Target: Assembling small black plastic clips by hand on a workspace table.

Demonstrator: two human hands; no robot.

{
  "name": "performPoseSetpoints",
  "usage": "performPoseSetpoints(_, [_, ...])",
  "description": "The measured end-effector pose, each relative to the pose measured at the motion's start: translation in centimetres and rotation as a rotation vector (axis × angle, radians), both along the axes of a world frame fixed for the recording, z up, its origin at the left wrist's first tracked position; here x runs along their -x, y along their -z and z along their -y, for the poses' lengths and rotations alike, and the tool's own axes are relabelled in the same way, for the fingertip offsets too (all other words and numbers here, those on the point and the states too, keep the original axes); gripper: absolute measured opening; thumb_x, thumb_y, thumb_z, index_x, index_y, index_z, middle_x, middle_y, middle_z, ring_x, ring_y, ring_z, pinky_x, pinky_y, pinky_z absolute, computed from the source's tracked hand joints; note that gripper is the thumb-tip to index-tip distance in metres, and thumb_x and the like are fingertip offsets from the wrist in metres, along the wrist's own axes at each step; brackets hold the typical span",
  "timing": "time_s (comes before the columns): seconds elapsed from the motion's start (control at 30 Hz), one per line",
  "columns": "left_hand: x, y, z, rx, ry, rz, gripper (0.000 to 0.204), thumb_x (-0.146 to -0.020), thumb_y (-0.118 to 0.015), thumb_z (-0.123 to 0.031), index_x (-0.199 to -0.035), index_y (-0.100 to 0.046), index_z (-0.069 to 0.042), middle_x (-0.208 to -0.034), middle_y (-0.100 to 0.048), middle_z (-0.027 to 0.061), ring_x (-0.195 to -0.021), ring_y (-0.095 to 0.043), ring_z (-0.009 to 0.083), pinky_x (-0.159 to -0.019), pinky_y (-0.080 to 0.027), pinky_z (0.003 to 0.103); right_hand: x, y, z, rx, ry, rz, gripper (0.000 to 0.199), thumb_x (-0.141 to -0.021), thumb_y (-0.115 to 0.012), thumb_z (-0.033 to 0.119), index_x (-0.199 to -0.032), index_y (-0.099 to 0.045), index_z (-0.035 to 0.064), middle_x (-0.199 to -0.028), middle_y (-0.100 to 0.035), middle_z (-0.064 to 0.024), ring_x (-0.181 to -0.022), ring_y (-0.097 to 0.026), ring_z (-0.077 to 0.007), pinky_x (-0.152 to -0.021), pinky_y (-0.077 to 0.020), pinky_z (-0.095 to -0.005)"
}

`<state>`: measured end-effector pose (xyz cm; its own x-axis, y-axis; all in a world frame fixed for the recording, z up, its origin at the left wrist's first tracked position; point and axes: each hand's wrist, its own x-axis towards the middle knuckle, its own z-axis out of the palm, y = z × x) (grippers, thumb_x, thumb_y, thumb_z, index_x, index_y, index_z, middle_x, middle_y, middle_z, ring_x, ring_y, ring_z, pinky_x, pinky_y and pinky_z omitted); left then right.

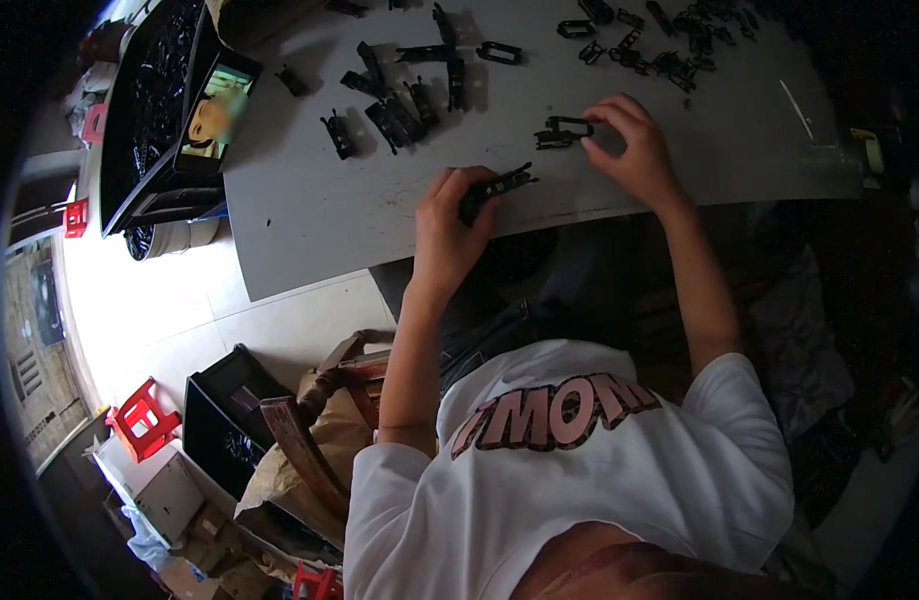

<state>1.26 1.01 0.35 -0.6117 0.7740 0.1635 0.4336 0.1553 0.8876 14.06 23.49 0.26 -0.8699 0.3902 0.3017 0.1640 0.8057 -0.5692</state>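
My left hand is closed around a long black plastic part near the front edge of the grey table. My right hand pinches a small black frame-shaped part that rests on the table, to the right of the left hand. Several assembled black pieces lie in a group behind the left hand. Farther back at the right is a scatter of small black loop-shaped parts.
A phone with a lit screen leans against a black tray of parts at the table's left end. On the floor at the left are a brown bag, a black crate and a red stool.
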Motion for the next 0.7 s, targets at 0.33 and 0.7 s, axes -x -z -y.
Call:
performPoseSetpoints(0.33, [-0.2,0.2,0.1,-0.013,0.019,-0.021,0.026,-0.074,-0.064,0.001,-0.1,-0.06,-0.003,-0.096,-0.059,0.0137,-0.086,-0.06,0.0296,-0.077,-0.047,0.033,0.7,-0.4,1.3,-0.4,-0.066,0.193,0.028,-0.072,-0.071,0.011,-0.097,-0.058,0.0061,-0.098,-0.054,-0.0074,-0.091,-0.056,-0.0253,-0.079,-0.0457,-0.0367])
performPoseSetpoints(0.7, [0.6,0.7,-0.2,-0.109,-0.079,0.367,0.017,-0.085,-0.06,-0.011,-0.1,-0.06,-0.002,-0.07,-0.062,0.005,-0.063,-0.055,0.01,-0.06,-0.043,0.023,3.0,-0.8,4.1,-0.034,-0.075,0.169,0.029,-0.073,-0.066,0.006,-0.1,-0.056,0.0036,-0.097,-0.054,-0.009,-0.087,-0.058,-0.0266,-0.072,-0.0499,-0.0347])
